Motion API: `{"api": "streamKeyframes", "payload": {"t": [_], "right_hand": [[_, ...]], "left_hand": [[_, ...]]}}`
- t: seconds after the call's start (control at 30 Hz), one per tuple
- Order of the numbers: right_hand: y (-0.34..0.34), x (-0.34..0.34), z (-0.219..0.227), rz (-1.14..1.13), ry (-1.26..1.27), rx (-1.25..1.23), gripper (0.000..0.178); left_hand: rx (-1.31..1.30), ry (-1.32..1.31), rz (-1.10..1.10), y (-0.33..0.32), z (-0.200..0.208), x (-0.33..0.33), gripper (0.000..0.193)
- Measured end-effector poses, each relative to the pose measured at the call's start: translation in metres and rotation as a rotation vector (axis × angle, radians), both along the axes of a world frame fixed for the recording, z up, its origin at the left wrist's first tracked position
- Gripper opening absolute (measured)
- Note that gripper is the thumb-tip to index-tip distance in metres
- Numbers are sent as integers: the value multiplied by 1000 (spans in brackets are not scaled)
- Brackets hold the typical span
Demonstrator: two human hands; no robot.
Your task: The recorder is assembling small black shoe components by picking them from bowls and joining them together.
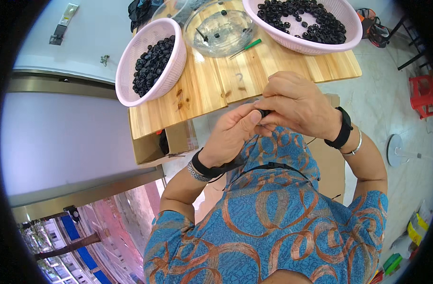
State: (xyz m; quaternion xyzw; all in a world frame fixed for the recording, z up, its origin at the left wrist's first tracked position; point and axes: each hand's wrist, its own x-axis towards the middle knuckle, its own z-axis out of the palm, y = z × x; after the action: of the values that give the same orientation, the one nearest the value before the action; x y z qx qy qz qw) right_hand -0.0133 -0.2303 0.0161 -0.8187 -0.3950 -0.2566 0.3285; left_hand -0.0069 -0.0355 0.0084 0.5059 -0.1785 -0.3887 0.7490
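Close to my lap, just off the table's near edge, my left hand (234,131) and my right hand (297,102) meet. Between their fingers is a small black plastic piece (263,113), mostly covered by the fingers. My left thumb presses against it while the right fingers pinch it from the other side. Its exact shape cannot be made out. Past my hands, a pink basket (181,59) of small black plastic parts (152,66) stands on the left. A second pink basket (316,48) at the right holds black ring-like parts (327,33).
On the wooden table (202,97) a clear plastic bowl (192,35) holds a few black pieces, with a green-handled screwdriver (252,44) beside it. Under the table is an open cardboard box (147,149). A red stool (423,96) stands far right.
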Motion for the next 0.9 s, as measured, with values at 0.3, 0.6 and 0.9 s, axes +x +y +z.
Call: {"api": "streamKeyframes", "payload": {"t": [0.3, 0.6, 0.9], "right_hand": [[5, -9, 3, -15, 46, 6, 26], [2, -12, -1, 17, 114, 34, 23], [2, -13, 3, 113, 135, -49, 25]], "left_hand": [[-15, -64, -60, 9, -10, 1, 37], [262, -206, -261, 17, 9, 11, 40], [129, -60, -276, 16, 7, 9, 38]]}}
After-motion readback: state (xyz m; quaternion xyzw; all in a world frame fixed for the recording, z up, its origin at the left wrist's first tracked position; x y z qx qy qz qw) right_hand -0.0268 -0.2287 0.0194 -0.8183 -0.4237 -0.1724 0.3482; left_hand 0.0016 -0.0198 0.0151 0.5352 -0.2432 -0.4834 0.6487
